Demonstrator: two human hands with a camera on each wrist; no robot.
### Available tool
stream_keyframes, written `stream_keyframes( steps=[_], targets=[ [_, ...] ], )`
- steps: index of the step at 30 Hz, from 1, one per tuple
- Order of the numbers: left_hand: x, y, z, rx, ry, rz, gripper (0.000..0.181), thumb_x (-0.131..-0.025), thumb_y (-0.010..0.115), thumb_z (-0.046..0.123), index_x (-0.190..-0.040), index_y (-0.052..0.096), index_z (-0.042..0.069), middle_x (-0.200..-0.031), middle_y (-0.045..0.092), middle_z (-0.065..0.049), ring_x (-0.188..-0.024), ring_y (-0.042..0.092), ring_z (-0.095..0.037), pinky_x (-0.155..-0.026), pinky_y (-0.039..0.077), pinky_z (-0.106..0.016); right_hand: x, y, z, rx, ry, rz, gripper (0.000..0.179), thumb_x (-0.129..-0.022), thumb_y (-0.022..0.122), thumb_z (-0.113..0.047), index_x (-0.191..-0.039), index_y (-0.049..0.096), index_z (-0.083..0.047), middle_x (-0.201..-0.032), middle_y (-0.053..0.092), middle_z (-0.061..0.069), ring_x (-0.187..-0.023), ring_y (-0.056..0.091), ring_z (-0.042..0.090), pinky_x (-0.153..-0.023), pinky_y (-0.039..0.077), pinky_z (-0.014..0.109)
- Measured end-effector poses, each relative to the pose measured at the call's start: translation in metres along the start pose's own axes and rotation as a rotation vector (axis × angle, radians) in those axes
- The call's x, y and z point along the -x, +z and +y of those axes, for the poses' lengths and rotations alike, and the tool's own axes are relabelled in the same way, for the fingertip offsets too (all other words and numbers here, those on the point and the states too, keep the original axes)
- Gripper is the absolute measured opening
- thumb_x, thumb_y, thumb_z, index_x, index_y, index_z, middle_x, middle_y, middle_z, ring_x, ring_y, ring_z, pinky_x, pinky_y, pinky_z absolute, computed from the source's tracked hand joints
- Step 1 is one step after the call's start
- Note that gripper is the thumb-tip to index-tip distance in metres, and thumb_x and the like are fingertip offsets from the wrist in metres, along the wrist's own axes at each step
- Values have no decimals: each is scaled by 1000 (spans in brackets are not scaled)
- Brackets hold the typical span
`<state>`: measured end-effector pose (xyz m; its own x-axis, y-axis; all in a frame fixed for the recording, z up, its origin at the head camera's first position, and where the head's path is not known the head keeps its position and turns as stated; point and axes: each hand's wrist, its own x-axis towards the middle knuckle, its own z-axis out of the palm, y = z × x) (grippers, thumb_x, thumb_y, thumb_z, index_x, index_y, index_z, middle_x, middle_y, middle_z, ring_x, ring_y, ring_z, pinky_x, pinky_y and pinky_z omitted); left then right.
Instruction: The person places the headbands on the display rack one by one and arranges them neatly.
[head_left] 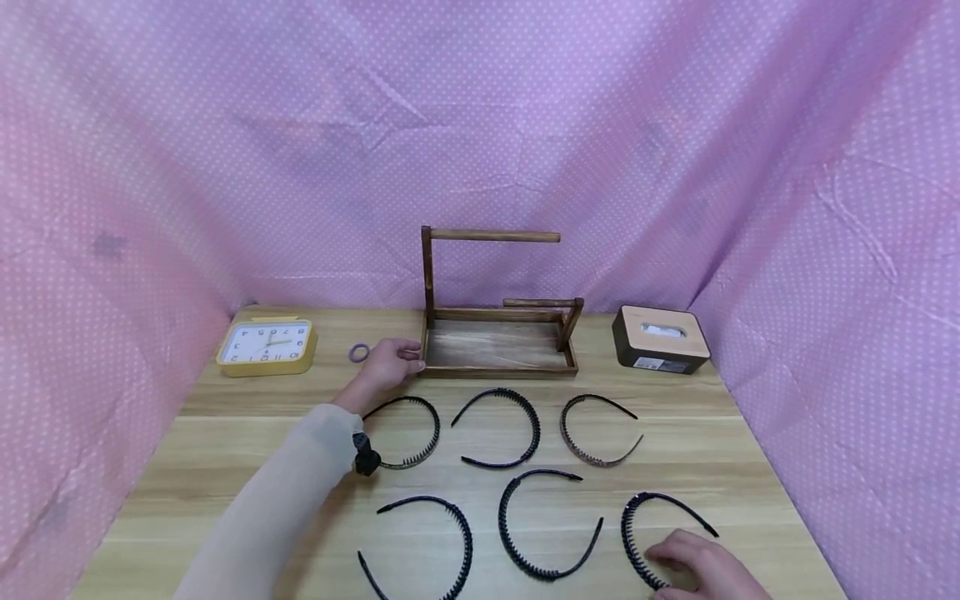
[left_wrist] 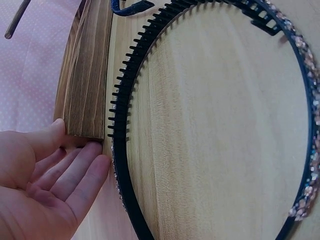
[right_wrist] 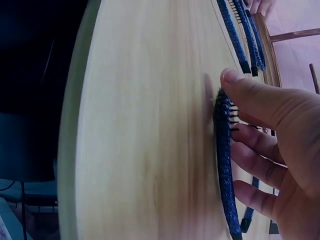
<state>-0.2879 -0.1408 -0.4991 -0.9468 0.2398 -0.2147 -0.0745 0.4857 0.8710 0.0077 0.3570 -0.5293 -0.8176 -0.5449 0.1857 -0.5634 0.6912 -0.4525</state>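
A dark wooden rack (head_left: 498,372) with a shallow tray base and two horizontal bars stands at the back. At its left end my left hand (head_left: 386,364) touches the tray's front corner with thumb and fingertips, fingers fairly straight. Just below this hand lies a glittery toothed headband (left_wrist: 117,125). At the lower right my right hand (head_left: 697,562) is beside a dark toothed headband (head_left: 628,542). In the right wrist view the thumb and parted fingers are around this headband (right_wrist: 223,165), not closed on it; whether they touch it I cannot tell.
More dark headbands lie in two rows: one (head_left: 536,429) and one (head_left: 564,417) behind, one (head_left: 504,521) and one (head_left: 468,542) in front. A yellow clock (head_left: 300,358) stands back left, near a lilac ring (head_left: 359,352). At the back right is a tissue box (head_left: 662,337).
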Motion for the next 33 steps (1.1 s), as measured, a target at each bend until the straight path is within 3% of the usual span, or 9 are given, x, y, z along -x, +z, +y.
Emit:
stream_keyframes(
  steps=[4,8,14,17,21,24,29,33],
  targets=[
    [0,2,0,-11,-1,7,48,-98,68,8,-142,55,-6,-131,66,-27,-113,68,-37,-78,62,-38,-1,1,-4,-37,86,-80,35,-83,86,-36,-109,75,-15,-99,62,-21,-88,53,-8,-65,48,22],
    [0,1,0,-22,-6,7,47,-99,68,9,-142,55,-5,-132,65,-26,-113,68,-35,-75,61,-35,-2,1,-4,-70,122,-137,35,-84,85,-34,-109,75,-12,-98,61,-22,-86,49,-10,-63,47,21],
    [2,0,0,-16,-6,5,47,-100,67,9,-142,55,-5,-132,65,-26,-112,68,-36,-75,62,-37,-2,1,-6,-151,175,-176,30,-87,82,-28,-109,75,-10,-95,60,-24,-82,50,-11,-61,46,20],
    [1,-1,-1,-19,-2,7,47,-99,67,9,-142,55,-6,-130,66,-27,-110,69,-35,-73,62,-36,-3,2,-8,-194,164,-166,24,-89,81,-22,-107,74,-9,-90,61,-22,-79,51,-12,-58,46,19],
    [0,-1,-2,-20,1,14,46,-99,68,10,-140,57,-6,-129,67,-26,-107,70,-33,-70,61,-34,-5,4,-11,-130,94,-119,20,-86,82,-17,-103,74,-10,-86,57,-24,-75,48,-13,-55,42,17],
    [-1,0,-3,-24,13,22,45,-98,68,9,-139,57,-6,-127,67,-26,-106,70,-33,-70,61,-33,-7,4,-16,-26,96,-72,20,-84,84,-19,-101,74,-15,-85,51,-29,-73,44,-14,-54,38,15],
    [1,3,-2,-26,19,30,46,-98,68,8,-140,56,-7,-128,68,-26,-109,70,-35,-70,60,-32,-17,-7,-23,168,31,116,32,-71,91,-15,-98,75,-19,-85,55,-27,-73,45,-15,-55,36,11],
    [3,4,0,-31,16,34,46,-98,67,7,-140,56,-7,-128,67,-27,-111,69,-36,-71,61,-33,-32,-25,-30,193,29,238,38,-67,93,-9,-101,77,-16,-86,58,-27,-73,49,-13,-57,38,8]
  ],
)
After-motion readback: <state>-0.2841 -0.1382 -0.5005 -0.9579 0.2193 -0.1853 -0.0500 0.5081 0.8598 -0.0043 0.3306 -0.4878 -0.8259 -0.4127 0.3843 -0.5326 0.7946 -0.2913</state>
